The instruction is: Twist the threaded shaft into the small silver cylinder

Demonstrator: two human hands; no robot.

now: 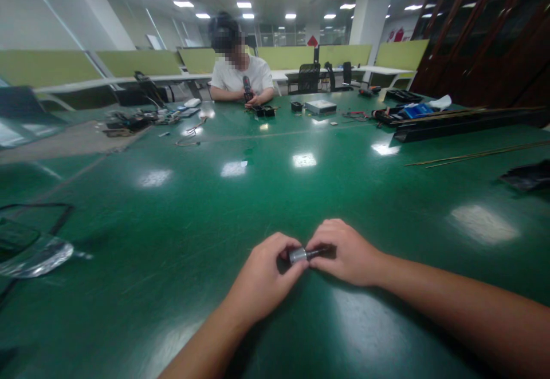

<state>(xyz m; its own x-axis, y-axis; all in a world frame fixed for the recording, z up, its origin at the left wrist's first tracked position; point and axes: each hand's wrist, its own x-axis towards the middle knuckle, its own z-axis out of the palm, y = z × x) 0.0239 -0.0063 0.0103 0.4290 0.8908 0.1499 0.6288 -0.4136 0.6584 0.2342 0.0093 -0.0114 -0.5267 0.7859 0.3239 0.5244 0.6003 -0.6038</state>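
Note:
Low over the green table, my left hand (266, 273) grips a short silver metal cylinder (298, 255) between thumb and fingers. A narrow dark stem (317, 252) extends from the cylinder's right end. My right hand (341, 253) pinches that stem, with its fingers curled around it. The two hands nearly meet where stem and cylinder join. Both fingertips cover part of the piece, and its exact kind is too small to make out.
Across the green table (275, 196) sits a person in a white shirt (241, 74) holding a dark device. A silver box (320, 106) lies near them. Black trays and thin rods (472, 154) are at right, clutter (133, 120) at far left. A clear plastic object (36, 253) stands near left.

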